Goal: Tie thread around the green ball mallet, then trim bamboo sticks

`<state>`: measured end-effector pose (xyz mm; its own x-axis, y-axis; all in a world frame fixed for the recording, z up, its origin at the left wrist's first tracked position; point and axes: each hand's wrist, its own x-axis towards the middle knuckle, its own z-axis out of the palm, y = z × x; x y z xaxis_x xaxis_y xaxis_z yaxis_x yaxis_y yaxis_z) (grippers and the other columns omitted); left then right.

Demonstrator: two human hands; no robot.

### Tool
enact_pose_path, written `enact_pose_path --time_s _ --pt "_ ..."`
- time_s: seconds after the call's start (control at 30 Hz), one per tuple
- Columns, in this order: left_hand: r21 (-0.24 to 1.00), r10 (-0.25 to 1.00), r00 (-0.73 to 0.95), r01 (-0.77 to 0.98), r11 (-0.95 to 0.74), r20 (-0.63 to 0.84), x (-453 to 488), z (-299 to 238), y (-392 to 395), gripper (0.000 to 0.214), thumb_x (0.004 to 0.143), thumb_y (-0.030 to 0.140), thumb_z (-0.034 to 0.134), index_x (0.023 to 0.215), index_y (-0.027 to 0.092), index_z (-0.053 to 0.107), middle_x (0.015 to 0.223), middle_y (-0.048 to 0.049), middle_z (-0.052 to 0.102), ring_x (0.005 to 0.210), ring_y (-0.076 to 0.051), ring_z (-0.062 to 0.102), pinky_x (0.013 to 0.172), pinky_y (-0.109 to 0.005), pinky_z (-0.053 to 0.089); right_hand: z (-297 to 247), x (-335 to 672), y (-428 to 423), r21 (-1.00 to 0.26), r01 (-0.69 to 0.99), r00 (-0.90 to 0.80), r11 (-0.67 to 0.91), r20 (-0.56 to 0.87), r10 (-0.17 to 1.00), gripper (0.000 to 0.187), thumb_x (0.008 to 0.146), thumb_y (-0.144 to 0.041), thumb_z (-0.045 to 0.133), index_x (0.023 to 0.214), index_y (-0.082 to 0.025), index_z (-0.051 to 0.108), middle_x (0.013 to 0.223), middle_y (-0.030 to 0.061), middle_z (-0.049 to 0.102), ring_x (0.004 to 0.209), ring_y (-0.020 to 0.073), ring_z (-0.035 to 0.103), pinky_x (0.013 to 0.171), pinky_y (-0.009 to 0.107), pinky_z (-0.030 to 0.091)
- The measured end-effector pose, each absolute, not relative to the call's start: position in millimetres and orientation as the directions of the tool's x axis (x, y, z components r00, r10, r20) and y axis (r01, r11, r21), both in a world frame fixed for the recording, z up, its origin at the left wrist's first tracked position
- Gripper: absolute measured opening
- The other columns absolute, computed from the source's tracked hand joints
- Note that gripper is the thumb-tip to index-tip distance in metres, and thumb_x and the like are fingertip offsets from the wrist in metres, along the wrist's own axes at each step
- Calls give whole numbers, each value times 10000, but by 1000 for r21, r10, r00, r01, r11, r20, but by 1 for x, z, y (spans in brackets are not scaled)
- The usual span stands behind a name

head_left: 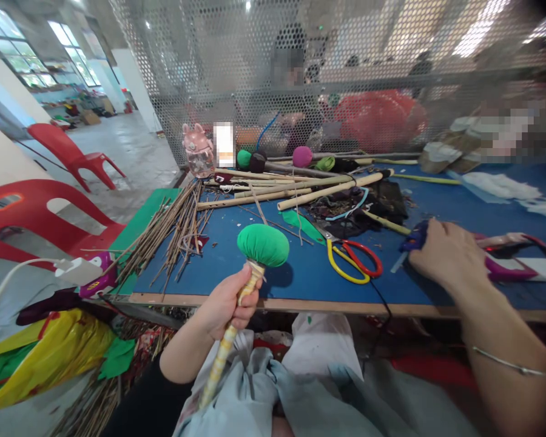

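Observation:
My left hand (236, 303) is closed around the stick (219, 364) of a mallet, just below its head. The stick is wrapped in yellow and pale bands. A round, gathered green cloth head (263, 245) tops it, tilted up over the table's front edge. On the right, my right hand (446, 252) curls over a dark blue object (414, 237) on the table; its kind is mostly hidden by the fingers. A pale clear strip (397, 263) shows beside it. Scissors (353, 261) with one yellow and one red handle lie between the hands, near a green cloth scrap (303, 227).
Thin twigs (168, 224) and bamboo sticks (273, 188) cover the table's left and middle. A pink bottle (198, 152) and a magenta ball (303, 156) stand before a perforated metal screen (209, 73). A purple-and-white tool (509, 267) lies right. Red chairs (50, 212) stand left.

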<state>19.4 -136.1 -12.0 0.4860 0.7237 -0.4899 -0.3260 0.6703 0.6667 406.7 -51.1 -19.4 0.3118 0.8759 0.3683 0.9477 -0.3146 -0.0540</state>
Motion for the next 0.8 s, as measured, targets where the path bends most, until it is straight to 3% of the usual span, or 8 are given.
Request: enact_pose_path --time_s 0.1,0.23,0.33,0.43,0.53,0.6,0.7,0.8 --pt "694 740 471 -311 649 -480 23 -9 -137 394 778 585 447 798 192 465 491 98 288 339 -6 124 295 -108 125 -39 447 -36 -58 937 350 -345 161 923 376 591 -207 616 954 -140 542 759 250 626 677 364 616 469 375 320" --pt "730 764 441 -290 619 -472 24 -10 -138 378 777 570 467 805 192 466 498 96 296 341 -5 137 299 -108 131 -52 459 -39 -193 913 406 -360 331 852 636 584 -236 572 1182 -147 373 860 239 623 684 422 609 465 448 390" --pt "736 769 427 -286 613 -475 24 -10 -139 381 777 575 462 806 195 464 499 95 299 344 -7 139 300 -111 131 -47 450 -47 -174 927 374 -333 341 862 702 638 -227 516 1288 -100 284 972 278 598 770 433 608 512 471 425" --pt "737 769 418 -278 616 -484 25 -9 -138 386 775 579 463 802 194 460 495 97 294 343 -7 142 302 -111 132 -37 436 -55 -62 996 76 -58 365 928 693 696 -160 466 1355 -92 261 1128 265 548 967 405 567 683 475 457" --pt "734 761 419 -267 625 -495 27 -8 -136 394 770 586 465 801 193 459 491 100 286 341 -6 139 302 -111 131 -26 416 -69 -1 979 -181 204 456 871 645 741 -159 482 1364 -132 316 1168 197 552 1114 351 496 877 438 410" --pt "731 758 420 -266 628 -498 29 -10 -134 399 767 590 465 805 193 460 489 102 276 342 -7 130 301 -112 123 -20 393 -85 -49 956 -235 290 467 853 652 767 -184 493 1381 -134 282 1150 177 579 1126 323 498 905 413 400" --pt "726 755 428 -273 631 -496 31 -13 -131 399 767 585 470 807 188 465 492 101 270 348 -7 122 302 -112 110 -12 345 -120 -232 884 -270 405 454 849 704 790 -205 488 1406 -156 149 1155 131 599 1062 268 562 848 379 463" --pt "726 762 424 -285 626 -491 32 -13 -130 389 770 572 479 810 186 467 500 97 278 354 -7 134 307 -108 112 -7 296 -153 -360 797 -267 484 510 818 502 809 -284 499 1287 -206 366 1066 88 640 911 220 636 740 308 519"
